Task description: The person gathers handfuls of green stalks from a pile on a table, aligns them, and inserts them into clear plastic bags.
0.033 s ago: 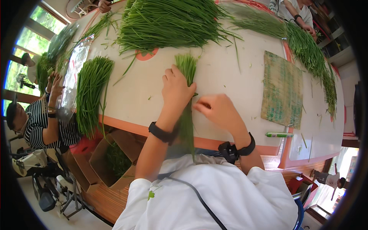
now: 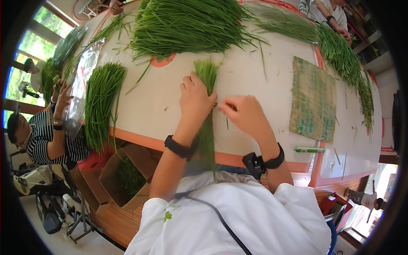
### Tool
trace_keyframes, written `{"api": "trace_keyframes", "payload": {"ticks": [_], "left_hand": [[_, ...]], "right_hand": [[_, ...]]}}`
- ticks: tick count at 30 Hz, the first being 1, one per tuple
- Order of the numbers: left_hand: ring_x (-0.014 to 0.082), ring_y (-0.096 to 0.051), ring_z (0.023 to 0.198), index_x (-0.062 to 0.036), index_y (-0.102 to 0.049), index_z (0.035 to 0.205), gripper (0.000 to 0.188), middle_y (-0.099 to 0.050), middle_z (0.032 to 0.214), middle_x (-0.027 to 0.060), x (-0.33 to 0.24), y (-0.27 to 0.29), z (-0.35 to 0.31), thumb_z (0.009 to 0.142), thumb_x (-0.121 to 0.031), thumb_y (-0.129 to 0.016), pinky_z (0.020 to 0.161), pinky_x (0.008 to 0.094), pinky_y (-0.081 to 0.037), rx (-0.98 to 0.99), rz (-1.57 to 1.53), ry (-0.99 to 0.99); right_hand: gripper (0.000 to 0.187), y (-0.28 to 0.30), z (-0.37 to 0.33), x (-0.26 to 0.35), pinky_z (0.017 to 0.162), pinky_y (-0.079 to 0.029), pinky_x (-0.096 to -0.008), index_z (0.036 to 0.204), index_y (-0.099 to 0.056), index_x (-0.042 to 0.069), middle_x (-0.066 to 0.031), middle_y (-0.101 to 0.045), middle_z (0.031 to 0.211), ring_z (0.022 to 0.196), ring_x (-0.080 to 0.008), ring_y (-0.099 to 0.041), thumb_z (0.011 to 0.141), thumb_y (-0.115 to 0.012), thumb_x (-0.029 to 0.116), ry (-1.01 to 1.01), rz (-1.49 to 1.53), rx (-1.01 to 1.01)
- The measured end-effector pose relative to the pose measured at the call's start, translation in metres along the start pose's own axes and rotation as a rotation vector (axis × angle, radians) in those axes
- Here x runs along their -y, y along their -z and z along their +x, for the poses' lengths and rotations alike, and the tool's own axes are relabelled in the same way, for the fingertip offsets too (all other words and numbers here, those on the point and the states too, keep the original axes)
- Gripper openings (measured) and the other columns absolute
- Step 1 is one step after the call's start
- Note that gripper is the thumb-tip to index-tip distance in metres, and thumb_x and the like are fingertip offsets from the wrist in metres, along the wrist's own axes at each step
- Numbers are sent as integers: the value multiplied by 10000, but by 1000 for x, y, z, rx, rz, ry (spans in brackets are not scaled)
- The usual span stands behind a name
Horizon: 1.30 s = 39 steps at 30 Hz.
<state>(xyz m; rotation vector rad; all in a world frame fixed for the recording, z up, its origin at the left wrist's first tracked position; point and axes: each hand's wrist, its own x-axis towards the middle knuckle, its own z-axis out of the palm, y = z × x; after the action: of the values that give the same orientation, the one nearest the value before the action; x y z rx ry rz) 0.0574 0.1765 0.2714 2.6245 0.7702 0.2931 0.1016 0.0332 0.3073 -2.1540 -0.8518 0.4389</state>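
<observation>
My left hand (image 2: 196, 98) is closed around a small bundle of garlic chives (image 2: 207, 71). The pale cut ends point to the far side, and the green leaves trail over the near table edge toward my lap. To the right of the bundle, my right hand (image 2: 244, 111) has its fingers curled in a pinch, slightly blurred. Its fingertips are close to a dark green strand at the bundle's side, and what they hold, if anything, cannot be made out. A short green scrap (image 2: 227, 123) lies below this hand.
A large chive heap (image 2: 187, 29) lies at the far side, a neat chive pile (image 2: 103, 104) at left. To the right are a worn mat (image 2: 312, 100) and a green-and-white tube (image 2: 310, 149). An open cardboard box (image 2: 123, 178) stands below the table's left edge. Other people work around.
My right hand has shifted slightly right and up, away from the bundle. The green scrap below it now shows. My left hand has hardly moved.
</observation>
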Motion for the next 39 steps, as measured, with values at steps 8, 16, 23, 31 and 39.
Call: {"api": "trace_keyframes", "payload": {"ticks": [8,16,23,31,39], "left_hand": [[361,-458,1040,102,-335,1253,721,-430,1122,225,-2,-4,-1,695,-231,-646,819,404,-456,-6,-12,-46],[349,-452,1067,98,-321,1267,715,-426,1137,208,5,-1,-2,715,-233,-632,822,394,-457,-25,-60,-111],[351,-437,1077,97,-312,1268,729,-420,1153,209,9,-2,3,708,-234,-642,820,397,-468,0,-86,-91],[427,-330,1172,102,-291,1270,941,-295,1273,301,24,-4,4,694,-533,-679,970,459,-338,-23,-354,-98],[244,-478,1116,-74,-469,1250,501,-470,1242,109,-37,118,-73,796,-208,-635,1005,460,-270,-464,-577,-606]], "right_hand": [[230,-10,133,-42,533,-456,-242,814,-634,25,-44,-633,672,569,-106,-575,801,-631,255,-113,121,-126],[170,-3,129,-49,558,-474,-222,858,-634,24,-48,-657,759,635,-99,-606,754,-686,148,-76,570,-40],[186,34,116,-40,576,-454,-205,889,-625,45,-17,-632,778,661,-76,-574,763,-700,159,-38,753,-344],[225,163,29,-37,670,-435,-192,1071,-551,19,-44,-597,944,791,-84,-540,871,-591,112,519,931,-921],[207,107,-32,63,549,-439,-182,856,-601,16,-60,-598,753,626,-111,-565,687,-676,-77,583,361,-599]]}}
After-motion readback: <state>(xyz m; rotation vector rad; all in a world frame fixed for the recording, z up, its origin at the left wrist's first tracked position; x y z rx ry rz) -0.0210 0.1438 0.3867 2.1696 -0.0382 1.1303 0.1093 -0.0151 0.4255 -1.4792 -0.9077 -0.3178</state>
